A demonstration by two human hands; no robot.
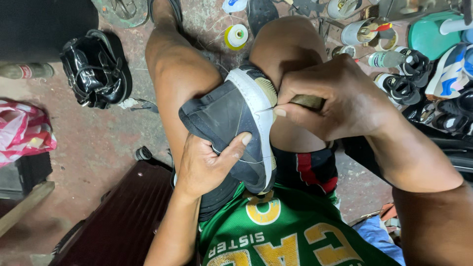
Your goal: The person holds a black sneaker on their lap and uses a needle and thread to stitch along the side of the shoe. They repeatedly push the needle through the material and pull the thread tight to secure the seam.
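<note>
A dark grey sneaker [224, 116] with a white sole rim lies on its side, wedged between my knees. My left hand [204, 165] grips the upper from below, thumb pressed against the side near the sole. My right hand [335, 98] is closed on a wooden-handled awl [308, 101], whose thin metal tip is at the white sole edge. A thin thread runs at the tip.
A spool of thread [236, 36] lies on the floor beyond my knees. A black shiny shoe [96, 69] sits at the left, a pink bag [24, 130] at the far left. Tins [357, 32], bottles and several shoes [401, 88] crowd the right. A dark case [123, 216] is at lower left.
</note>
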